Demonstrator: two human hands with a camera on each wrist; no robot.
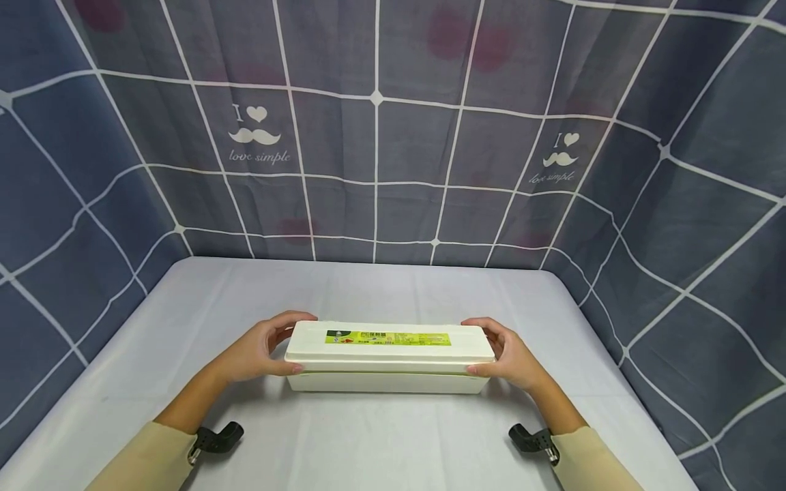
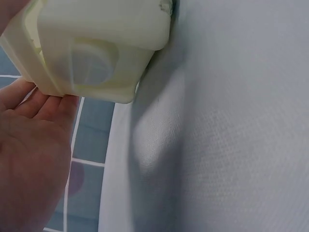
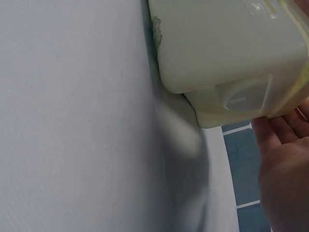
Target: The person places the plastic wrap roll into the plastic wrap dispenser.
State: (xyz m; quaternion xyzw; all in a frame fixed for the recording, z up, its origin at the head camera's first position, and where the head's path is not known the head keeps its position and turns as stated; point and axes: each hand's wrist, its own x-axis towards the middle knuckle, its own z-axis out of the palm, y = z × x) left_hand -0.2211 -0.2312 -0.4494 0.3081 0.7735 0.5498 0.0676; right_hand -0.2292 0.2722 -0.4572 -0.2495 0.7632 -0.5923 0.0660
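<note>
A long cream-white plastic box (image 1: 389, 356) with a green and yellow label on its lid lies crosswise on the table. My left hand (image 1: 260, 349) grips its left end, thumb at the front edge and fingers curled over the back. My right hand (image 1: 506, 354) grips the right end the same way. The left wrist view shows the box's end cap (image 2: 91, 53) with my left hand (image 2: 34, 159) close under it. In the right wrist view the other end (image 3: 231, 58) sits against the table, my right hand (image 3: 285, 164) beside it.
The table (image 1: 381, 443) is covered with a pale grey cloth. A dark blue curtain with white grid lines (image 1: 381, 136) closes off the back and both sides. Black wrist-camera mounts (image 1: 215, 436) (image 1: 533, 440) sit on my beige sleeves.
</note>
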